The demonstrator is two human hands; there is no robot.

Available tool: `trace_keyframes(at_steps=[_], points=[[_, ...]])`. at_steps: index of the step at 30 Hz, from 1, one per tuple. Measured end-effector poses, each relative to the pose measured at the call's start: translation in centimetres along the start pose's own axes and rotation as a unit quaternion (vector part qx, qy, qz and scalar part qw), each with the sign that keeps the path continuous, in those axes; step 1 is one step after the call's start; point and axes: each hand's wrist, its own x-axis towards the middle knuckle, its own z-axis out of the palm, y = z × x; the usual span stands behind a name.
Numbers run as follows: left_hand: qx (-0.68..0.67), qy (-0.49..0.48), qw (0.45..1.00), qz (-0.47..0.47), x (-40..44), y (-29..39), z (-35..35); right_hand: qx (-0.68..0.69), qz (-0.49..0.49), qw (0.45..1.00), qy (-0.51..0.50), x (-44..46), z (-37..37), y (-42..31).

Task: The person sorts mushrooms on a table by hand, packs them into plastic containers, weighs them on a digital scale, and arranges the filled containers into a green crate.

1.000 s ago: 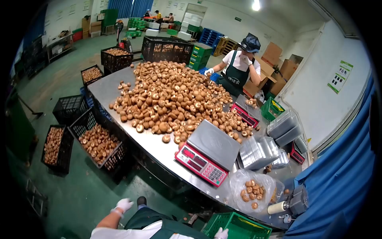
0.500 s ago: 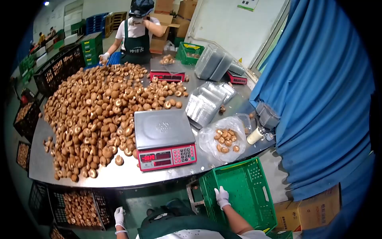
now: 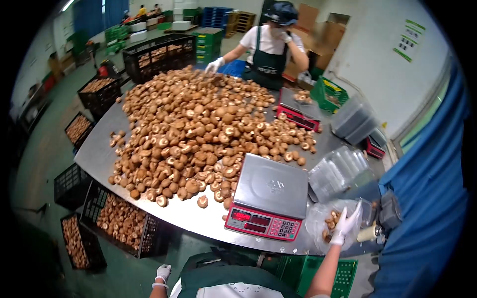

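My right hand (image 3: 346, 223), in a white glove, reaches over a clear plastic bag (image 3: 318, 218) on the table's near right. Its fingers are stretched out and hold nothing. Several brown mushrooms (image 3: 332, 222) lie in the bag, partly hidden by this hand. My left hand (image 3: 163, 272), also gloved, hangs low in front of the table edge with its fingers curled and nothing visible in them. Left of the bag stands a red scale (image 3: 271, 191) with a bare metal plate and lit digits. A large heap of mushrooms (image 3: 198, 129) spreads over the metal table (image 3: 99, 149).
Clear plastic trays (image 3: 339, 171) are stacked behind the bag. A green crate (image 3: 308, 270) sits below the table edge by my right arm. Black crates (image 3: 121, 221) of mushrooms stand at lower left. Across the table, a co-worker (image 3: 268, 49) touches the heap. A blue curtain (image 3: 422, 198) hangs at right.
My right hand has left the green crate and moved up over the bag of mushrooms. The view has turned to the left. My left hand stays low, its fingers more curled.
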Motion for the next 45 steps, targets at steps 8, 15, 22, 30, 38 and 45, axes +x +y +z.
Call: trace_keyframes(at_steps=[8, 15, 22, 30, 38, 45], points=[[-0.189, 0.035, 0.981, -0.024, -0.6, 1.5, 4.0, -0.222, -0.140, 0.953, -0.150, 10.0, 9.5, 0.6], [-0.035, 0.028, 0.999, 0.017, -2.3, 7.4, 4.1, -0.058, -0.028, 0.974, -0.219, 13.7, 10.0, 4.9], [-0.007, 0.111, 0.960, 0.258, -9.0, 25.4, -1.5, 0.274, 0.050, 0.959, -0.060, 14.1, 2.8, -1.0], [0.215, 0.167, 0.798, 0.538, -4.8, 40.2, 1.9, -0.034, -0.396, 0.874, -0.279, -3.5, 6.4, -12.6], [0.265, 0.055, 0.661, 0.700, 1.5, 42.3, -0.5, -0.005, -0.270, 0.920, -0.283, -8.5, 4.8, -22.4], [0.227, -0.012, 0.680, 0.697, 4.3, 38.9, -6.5, 0.112, -0.289, 0.847, -0.432, -18.8, 13.4, -33.9]])
